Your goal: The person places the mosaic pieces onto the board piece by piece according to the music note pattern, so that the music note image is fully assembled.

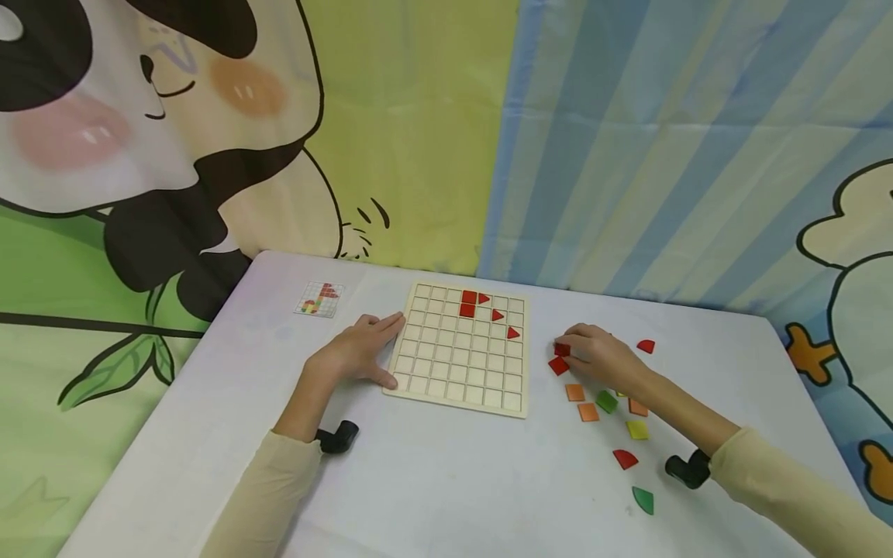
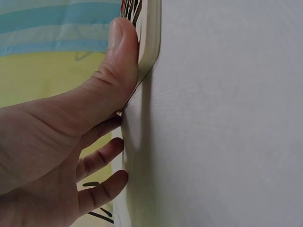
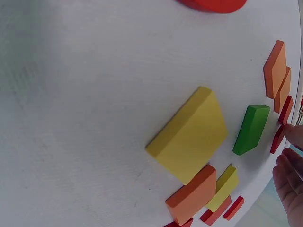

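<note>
A square wooden grid board [image 1: 456,360] lies on the white table. Two red squares [image 1: 467,304] sit in its far rows, with red triangles [image 1: 498,315] stepping down to their right. My left hand [image 1: 359,349] rests against the board's left side, fingers spread. In the left wrist view the thumb [image 2: 120,52] touches the board's edge [image 2: 152,33]. Right of the board, my right hand [image 1: 598,356] pinches a red square tile [image 1: 561,349] at table level. Another red square [image 1: 558,366] lies just below it. The right wrist view shows the fingertips [image 3: 294,135] only at its edge.
A small printed pattern card [image 1: 319,299] lies left of the board. Near the right hand are orange squares [image 1: 588,412], a green square [image 1: 607,401], a yellow square [image 1: 637,430], red quarter circles [image 1: 625,459] and a green quarter circle [image 1: 643,501]. A printed cloth backdrop stands behind the table.
</note>
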Available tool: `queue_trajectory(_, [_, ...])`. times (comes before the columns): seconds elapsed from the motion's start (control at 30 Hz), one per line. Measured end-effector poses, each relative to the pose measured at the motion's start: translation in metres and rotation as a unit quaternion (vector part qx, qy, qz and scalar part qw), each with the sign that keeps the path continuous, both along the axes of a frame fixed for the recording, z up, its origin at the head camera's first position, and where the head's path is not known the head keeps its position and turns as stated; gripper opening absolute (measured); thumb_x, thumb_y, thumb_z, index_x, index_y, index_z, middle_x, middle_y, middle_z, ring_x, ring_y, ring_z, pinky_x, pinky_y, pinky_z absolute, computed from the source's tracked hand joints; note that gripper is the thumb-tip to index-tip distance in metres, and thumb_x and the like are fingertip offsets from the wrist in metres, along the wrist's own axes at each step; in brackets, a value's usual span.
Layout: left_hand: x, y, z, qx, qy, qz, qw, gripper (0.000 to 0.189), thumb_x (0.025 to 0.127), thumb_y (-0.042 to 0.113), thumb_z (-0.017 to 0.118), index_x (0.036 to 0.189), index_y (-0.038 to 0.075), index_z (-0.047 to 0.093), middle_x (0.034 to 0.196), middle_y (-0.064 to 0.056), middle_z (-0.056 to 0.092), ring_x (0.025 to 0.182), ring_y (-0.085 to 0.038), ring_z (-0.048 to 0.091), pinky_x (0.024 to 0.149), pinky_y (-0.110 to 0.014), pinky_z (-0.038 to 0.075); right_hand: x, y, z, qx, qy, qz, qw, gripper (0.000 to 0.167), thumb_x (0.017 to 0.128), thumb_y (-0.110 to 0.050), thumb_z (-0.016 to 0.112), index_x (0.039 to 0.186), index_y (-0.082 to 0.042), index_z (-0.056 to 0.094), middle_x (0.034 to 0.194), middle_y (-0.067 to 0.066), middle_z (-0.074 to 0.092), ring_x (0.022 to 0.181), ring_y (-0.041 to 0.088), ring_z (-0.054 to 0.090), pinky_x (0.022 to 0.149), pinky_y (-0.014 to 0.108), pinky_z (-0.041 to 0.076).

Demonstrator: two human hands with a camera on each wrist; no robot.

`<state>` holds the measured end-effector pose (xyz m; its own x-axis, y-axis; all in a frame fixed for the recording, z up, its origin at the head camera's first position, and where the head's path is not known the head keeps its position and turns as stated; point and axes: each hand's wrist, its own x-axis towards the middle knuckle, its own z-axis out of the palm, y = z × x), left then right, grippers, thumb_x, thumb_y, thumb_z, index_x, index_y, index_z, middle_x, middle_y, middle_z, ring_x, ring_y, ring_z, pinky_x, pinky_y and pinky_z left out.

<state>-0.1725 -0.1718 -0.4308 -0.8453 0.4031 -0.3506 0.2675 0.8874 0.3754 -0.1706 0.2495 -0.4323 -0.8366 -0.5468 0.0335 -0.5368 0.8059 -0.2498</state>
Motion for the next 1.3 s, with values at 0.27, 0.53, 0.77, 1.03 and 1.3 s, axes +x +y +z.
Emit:
queue_trajectory(0.27, [-0.001,0.001,0.0,0.004,-0.008,0.007,0.9999,0.114,0.067,0.045,0.084,0.157,0.02,0.017,0.164,0.005,0.017,0.145,-0.029,0.024,0.108,-0.051,0.039,0.0,0.004,-0.001,0.005,-0.009,0.013,0.9999,0.022,0.084,-0.007,0.073,0.106,-0.005,0.073,0.108,0.011,0.069,0.099,0.027,0.064,0.085,0.042,0.056])
queue_trajectory(0.53, [-0.001,0.002,-0.001,0.008,-0.009,0.01,0.9999,0.115,0.066,0.045,0.084,0.156,0.02,0.018,0.164,0.004,0.017,0.145,-0.028,0.025,0.108,-0.051,0.039,-0.009,0.003,-0.004,0.014,-0.01,0.013,0.9998,0.012,0.081,-0.008,0.076,0.093,-0.009,0.074,0.096,0.005,0.07,0.09,0.021,0.064,0.082,0.039,0.057])
queue_trajectory(0.77, [-0.002,0.001,-0.001,0.002,-0.006,0.01,0.9999,0.115,0.066,0.045,0.084,0.157,0.02,0.018,0.164,0.003,0.018,0.144,-0.028,0.026,0.107,-0.051,0.039,-0.011,-0.001,-0.005,0.022,-0.018,-0.011,0.9995,0.017,0.083,-0.012,0.075,0.098,-0.005,0.071,0.1,0.008,0.07,0.087,0.021,0.062,0.08,0.038,0.057])
queue_trajectory(1.03, [-0.003,0.001,0.002,0.0,-0.001,0.007,1.0,0.115,0.067,0.045,0.084,0.157,0.019,0.017,0.164,0.003,0.018,0.144,-0.028,0.025,0.109,-0.05,0.039,-0.017,-0.015,0.017,-0.06,-0.038,-0.025,0.9972,0.021,0.082,-0.009,0.074,0.102,-0.003,0.07,0.098,0.009,0.069,0.084,0.02,0.061,0.076,0.037,0.057])
queue_trajectory(1.3, [-0.002,0.0,0.0,0.009,-0.007,0.005,0.9999,0.115,0.066,0.044,0.085,0.156,0.018,0.018,0.164,0.002,0.018,0.145,-0.029,0.025,0.109,-0.05,0.038,-0.018,-0.063,0.027,-0.09,-0.073,0.037,0.9926,0.018,0.083,-0.01,0.072,0.099,-0.003,0.069,0.093,0.006,0.069,0.081,0.017,0.061,0.075,0.035,0.056])
